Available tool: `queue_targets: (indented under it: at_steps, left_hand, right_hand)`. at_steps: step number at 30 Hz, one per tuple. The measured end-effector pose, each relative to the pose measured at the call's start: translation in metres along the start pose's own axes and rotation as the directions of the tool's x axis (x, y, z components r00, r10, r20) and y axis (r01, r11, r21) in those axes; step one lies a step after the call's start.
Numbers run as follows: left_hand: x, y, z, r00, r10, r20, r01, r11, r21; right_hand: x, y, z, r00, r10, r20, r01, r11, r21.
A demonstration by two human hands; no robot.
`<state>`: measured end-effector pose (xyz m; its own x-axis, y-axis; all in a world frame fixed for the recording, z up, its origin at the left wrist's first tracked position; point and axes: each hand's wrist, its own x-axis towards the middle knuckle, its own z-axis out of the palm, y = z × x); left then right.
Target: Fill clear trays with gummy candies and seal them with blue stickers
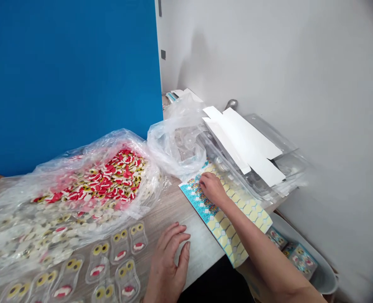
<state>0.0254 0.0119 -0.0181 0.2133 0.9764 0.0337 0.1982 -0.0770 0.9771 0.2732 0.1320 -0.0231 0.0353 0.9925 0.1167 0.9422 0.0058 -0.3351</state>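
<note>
My right hand (pixel 212 187) is at a printed sheet (pixel 230 210) with blue and pale yellow patterns; its fingers are bent together, and what they hold, if anything, is too small to make out. Over the wooden table (pixel 170 206), my left hand (pixel 170 256) has its fingers apart and nothing in it. Left of it lie several clear plastic trays (pixel 95 265), each with two yellow eye pieces and a red and white mouth piece. Behind them an open clear bag (pixel 110 176) holds many loose red, white and yellow pieces.
A crumpled clear bag (pixel 180 139) lies at the back of the table. White folded card (pixel 240 139) rests on clear plastic packaging (pixel 275 130) by the wall. Below the right edge, a grey tub (pixel 325 277) holds packed items (pixel 300 261). A blue panel (pixel 73 80) stands behind.
</note>
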Motion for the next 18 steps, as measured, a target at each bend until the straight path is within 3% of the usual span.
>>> queue_targets:
  at_steps: [3,4,6,8,9,11,12,14,16,18]
  left_hand:
    - [0.0,0.01,0.005,0.969,-0.243,-0.043,0.226,0.944,-0.24]
    - [0.002,0.013,0.005,0.939,-0.342,-0.03,0.306,0.874,-0.377]
    - [0.009,0.018,0.004,0.878,-0.476,0.053,0.391,0.649,-0.652]
    - [0.018,0.019,-0.002,0.858,-0.507,0.08,0.346,0.457,-0.82]
    - [0.023,0.019,-0.008,0.857,-0.513,0.052,0.299,0.412,-0.861]
    - [0.029,0.018,-0.021,0.845,-0.532,-0.044,0.212,0.41,-0.887]
    - [0.031,0.017,-0.029,0.835,-0.545,-0.082,0.191,0.425,-0.885]
    - [0.032,0.016,-0.045,0.809,-0.573,-0.127,0.187,0.457,-0.87]
    - [0.032,0.015,-0.059,0.781,-0.6,-0.171,0.189,0.489,-0.852]
    - [0.03,0.013,-0.071,0.758,-0.62,-0.205,0.187,0.506,-0.842]
  right_hand:
    - [-0.024,-0.022,0.001,0.995,-0.102,-0.004,0.102,0.992,0.073]
    - [-0.034,-0.034,-0.001,0.984,-0.176,-0.004,0.175,0.976,0.131]
    - [-0.058,-0.063,-0.007,0.93,-0.366,0.011,0.351,0.899,0.264]
    - [-0.078,-0.092,-0.015,0.829,-0.557,0.047,0.508,0.786,0.353]
    - [-0.084,-0.105,-0.018,0.781,-0.622,0.05,0.556,0.73,0.398]
    - [-0.081,-0.124,-0.02,0.714,-0.699,0.038,0.591,0.631,0.503]
    - [-0.072,-0.131,-0.018,0.709,-0.705,0.022,0.58,0.6,0.551]
    - [-0.041,-0.14,-0.008,0.752,-0.659,-0.007,0.532,0.599,0.598]
    - [0.002,-0.146,0.009,0.826,-0.562,-0.03,0.484,0.682,0.548]
    - [0.044,-0.155,0.027,0.866,-0.5,-0.001,0.452,0.782,0.428]
